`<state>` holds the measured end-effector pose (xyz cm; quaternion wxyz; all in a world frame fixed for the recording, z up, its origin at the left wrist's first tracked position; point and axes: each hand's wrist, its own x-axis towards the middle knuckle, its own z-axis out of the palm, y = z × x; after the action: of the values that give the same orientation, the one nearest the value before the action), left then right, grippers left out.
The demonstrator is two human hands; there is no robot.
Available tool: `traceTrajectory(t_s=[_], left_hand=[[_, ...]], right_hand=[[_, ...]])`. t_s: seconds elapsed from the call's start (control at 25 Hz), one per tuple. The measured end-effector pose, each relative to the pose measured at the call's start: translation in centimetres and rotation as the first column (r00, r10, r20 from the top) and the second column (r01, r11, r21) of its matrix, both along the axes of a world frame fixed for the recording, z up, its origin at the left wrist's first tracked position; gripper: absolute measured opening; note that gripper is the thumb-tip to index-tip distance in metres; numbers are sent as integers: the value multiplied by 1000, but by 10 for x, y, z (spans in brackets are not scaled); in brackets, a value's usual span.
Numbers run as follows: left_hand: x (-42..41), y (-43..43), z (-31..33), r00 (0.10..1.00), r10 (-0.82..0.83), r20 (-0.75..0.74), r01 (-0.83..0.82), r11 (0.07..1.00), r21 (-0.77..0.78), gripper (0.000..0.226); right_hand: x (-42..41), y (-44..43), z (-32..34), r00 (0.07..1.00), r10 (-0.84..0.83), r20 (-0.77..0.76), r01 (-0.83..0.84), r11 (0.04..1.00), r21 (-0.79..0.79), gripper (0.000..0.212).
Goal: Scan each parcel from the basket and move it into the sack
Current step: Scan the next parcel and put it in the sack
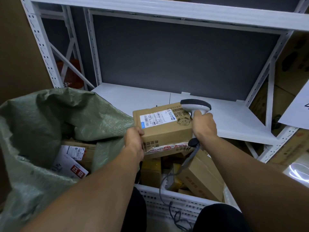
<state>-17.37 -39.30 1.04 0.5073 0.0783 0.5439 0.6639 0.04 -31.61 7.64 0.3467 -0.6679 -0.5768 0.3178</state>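
Both arms reach forward and down. The left hand [133,139] has its fingers curled round the near left corner of a cardboard parcel [165,129], its grip closed on the box and holding it level above the basket [175,196]. The right hand [204,126] is wrapped tight round the handle of one grey-and-white barcode scanner [195,105], whose head sits over the parcel's far right corner, beside the white shipping label [156,118]. The scanner's cable [167,180] trails down over the basket's rim. Behind them stands a white metal shelf [150,96] with a grey back panel, and cardboard cartons flank it. One green woven sack [50,118] gapes open on the left, touching the basket; two parcels show inside it, a brown box and a white mailer. The single white slotted basket holds several more boxes, too jumbled to count.
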Motion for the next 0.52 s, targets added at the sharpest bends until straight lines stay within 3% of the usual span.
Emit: traceTrajectory(t_s=[0.24, 0.52], left_hand=[[-9, 8, -5, 989, -145, -41, 149, 980, 130, 46], [-8, 13, -29, 986, -159, 43, 154, 982, 106, 43]], right_hand=[[6, 2, -15, 1000, -20, -17, 19, 999, -33, 46], [5, 4, -14, 997, -44, -60, 45, 999, 17, 44]])
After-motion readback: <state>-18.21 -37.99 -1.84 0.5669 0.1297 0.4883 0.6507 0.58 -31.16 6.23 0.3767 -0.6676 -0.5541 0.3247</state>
